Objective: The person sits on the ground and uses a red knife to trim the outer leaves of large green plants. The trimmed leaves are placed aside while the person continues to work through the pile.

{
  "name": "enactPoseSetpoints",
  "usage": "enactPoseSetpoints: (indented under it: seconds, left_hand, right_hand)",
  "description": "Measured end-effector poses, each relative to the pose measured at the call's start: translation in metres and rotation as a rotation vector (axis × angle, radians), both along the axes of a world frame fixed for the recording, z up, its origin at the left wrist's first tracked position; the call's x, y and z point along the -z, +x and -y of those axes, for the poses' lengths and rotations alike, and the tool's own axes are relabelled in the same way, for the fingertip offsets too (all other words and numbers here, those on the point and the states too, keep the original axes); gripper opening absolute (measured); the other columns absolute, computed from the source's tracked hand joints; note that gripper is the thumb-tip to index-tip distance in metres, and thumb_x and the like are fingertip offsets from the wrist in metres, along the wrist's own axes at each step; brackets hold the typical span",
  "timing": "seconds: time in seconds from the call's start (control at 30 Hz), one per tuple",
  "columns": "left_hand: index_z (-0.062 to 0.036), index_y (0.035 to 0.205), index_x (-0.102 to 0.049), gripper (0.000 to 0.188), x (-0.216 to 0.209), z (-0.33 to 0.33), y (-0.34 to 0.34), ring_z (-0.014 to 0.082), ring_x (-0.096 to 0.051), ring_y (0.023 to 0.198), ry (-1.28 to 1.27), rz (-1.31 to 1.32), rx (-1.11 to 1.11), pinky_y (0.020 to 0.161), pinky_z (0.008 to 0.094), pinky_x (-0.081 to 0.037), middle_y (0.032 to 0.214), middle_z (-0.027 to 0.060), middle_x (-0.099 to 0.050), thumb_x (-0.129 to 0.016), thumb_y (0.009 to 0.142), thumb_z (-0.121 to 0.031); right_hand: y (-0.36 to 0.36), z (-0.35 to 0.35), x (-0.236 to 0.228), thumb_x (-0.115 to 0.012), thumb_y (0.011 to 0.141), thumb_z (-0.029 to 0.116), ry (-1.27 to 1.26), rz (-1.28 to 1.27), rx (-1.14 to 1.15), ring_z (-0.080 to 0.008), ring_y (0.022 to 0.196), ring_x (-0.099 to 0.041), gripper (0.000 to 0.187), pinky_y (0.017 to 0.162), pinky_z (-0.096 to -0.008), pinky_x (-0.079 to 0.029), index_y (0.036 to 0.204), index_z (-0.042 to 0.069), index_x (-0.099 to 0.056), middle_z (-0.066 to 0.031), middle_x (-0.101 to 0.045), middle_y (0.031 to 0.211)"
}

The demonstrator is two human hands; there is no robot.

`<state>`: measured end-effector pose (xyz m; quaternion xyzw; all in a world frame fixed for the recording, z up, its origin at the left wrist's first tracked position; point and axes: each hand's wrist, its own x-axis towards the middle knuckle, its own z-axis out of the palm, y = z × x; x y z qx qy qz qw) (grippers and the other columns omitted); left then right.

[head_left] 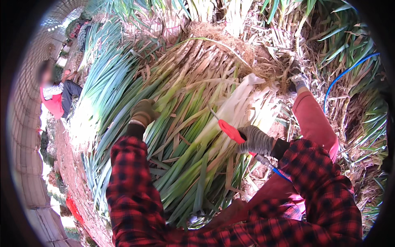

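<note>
My left hand (144, 112), in a dark olive glove, is closed round the green leaves of a leek (166, 98) over the pile; its fingertips are partly hidden. In my right hand (256, 140), under a grey striped glove, is a red air blow gun (231, 131) with a thin bent metal nozzle. The nozzle points up and left over the leeks. From the gun's lower end a blue air hose (279, 173) runs beneath my right sleeve. A large spread of unpeeled leeks (197, 66), roots at the far end, lies before me. One pale, whitish stem (234, 103) stands out beyond the nozzle.
Cleaned leeks (103, 78) with bluish leaves are heaped on the left. Tied bundles (170, 24) line the far side. More of the blue hose (341, 74) curves over leeks at right. A seated person in red (55, 99) is at far left. My leg (317, 123) stretches out at right.
</note>
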<state>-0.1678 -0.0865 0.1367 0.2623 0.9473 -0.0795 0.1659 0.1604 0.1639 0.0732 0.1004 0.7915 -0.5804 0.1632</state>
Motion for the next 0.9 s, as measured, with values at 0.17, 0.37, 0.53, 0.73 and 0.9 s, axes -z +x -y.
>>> enactPoseSetpoints:
  seconds: [0.17, 0.37, 0.53, 0.73, 0.9]
  left_hand:
    - [0.0056, 0.104, -0.070, 0.056, -0.017, 0.003, 0.088, 0.0198, -0.065, 0.085, 0.570, 0.502, -0.042, 0.081, 0.0338, -0.051, 0.091, 0.0131, -0.071, -0.083, 0.069, -0.035]
    - [0.0079, 0.109, -0.069, 0.063, 0.090, 0.065, 0.131, 0.0190, -0.066, 0.090, 0.599, 0.535, -0.421, 0.086, 0.0318, -0.050, 0.096, 0.0145, -0.072, -0.085, 0.068, -0.037]
    - [0.0007, 0.114, -0.069, 0.063, 0.096, 0.075, 0.127, 0.0183, -0.068, 0.090, 0.513, 0.564, -0.319, 0.084, 0.0316, -0.051, 0.099, 0.0111, -0.073, -0.085, 0.067, -0.038]
    - [0.0035, 0.108, -0.071, 0.060, 0.084, 0.069, 0.136, 0.0184, -0.066, 0.085, 0.579, 0.587, -0.345, 0.081, 0.0326, -0.050, 0.092, 0.0111, -0.072, -0.082, 0.069, -0.041]
    - [0.0059, 0.108, -0.070, 0.062, 0.087, 0.076, 0.129, 0.0187, -0.066, 0.087, 0.608, 0.636, -0.401, 0.083, 0.0322, -0.051, 0.096, 0.0123, -0.072, -0.082, 0.068, -0.040]
  right_hand:
    - [0.015, -0.014, 0.014, -0.081, 0.068, 0.023, 0.047, 0.006, 0.066, -0.0147, 0.065, -0.057, 0.035, 0.066, -0.0346, -0.048, 0.086, -0.003, -0.065, -0.0086, -0.061, 0.068]
    - [0.028, 0.018, 0.002, -0.075, 0.069, 0.025, 0.057, -0.015, -0.096, -0.0139, 0.064, -0.055, 0.032, 0.062, -0.0346, -0.047, 0.084, -0.001, -0.063, -0.0072, -0.057, 0.065]
    - [0.030, 0.071, 0.011, -0.078, 0.068, 0.030, 0.182, -0.044, -0.316, -0.0248, 0.069, -0.066, 0.035, 0.064, -0.0399, -0.051, 0.085, 0.001, -0.068, -0.0136, -0.066, 0.072]
    - [-0.039, 0.013, 0.034, -0.081, 0.065, 0.031, 0.160, 0.067, -0.019, -0.0231, 0.059, -0.065, 0.040, 0.062, -0.0363, -0.052, 0.083, -0.003, -0.071, -0.0152, -0.066, 0.065]
    - [-0.088, -0.006, 0.034, -0.080, 0.068, 0.027, 0.281, 0.062, 0.000, -0.0219, 0.062, -0.067, 0.036, 0.065, -0.0338, -0.053, 0.087, -0.003, -0.072, -0.0130, -0.070, 0.069]
